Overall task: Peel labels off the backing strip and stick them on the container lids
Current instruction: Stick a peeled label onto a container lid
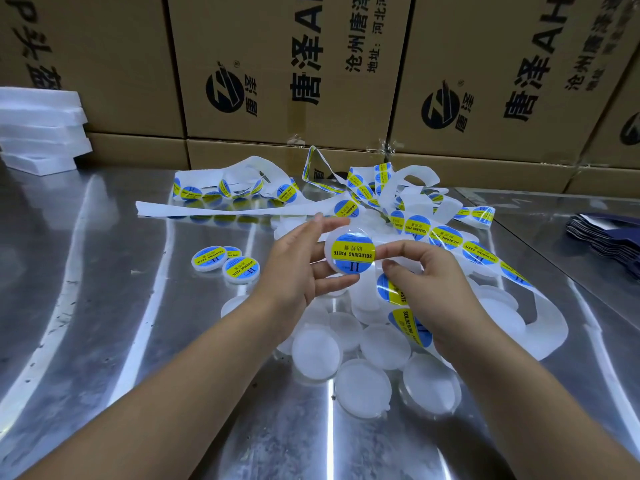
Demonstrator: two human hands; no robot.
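Observation:
My left hand [298,268] holds a round white lid [349,252] by its rim, above the table. A blue and yellow "SOLDERING PASTE" label lies on the lid's face. My right hand [426,282] presses its thumb on the label's right edge, and the backing strip [408,306] with more labels runs down under its fingers. The strip loops away to the right and back into a tangled heap [381,195]. Several bare white lids [363,386] lie piled under my hands. Three labelled lids [225,263] sit to the left.
The table top [121,341] is shiny steel. Brown cardboard boxes [284,64] stand along the back edge. White foam pieces [41,129] are stacked at the far left. A pile of dark blue flat packs [606,237] lies at the right.

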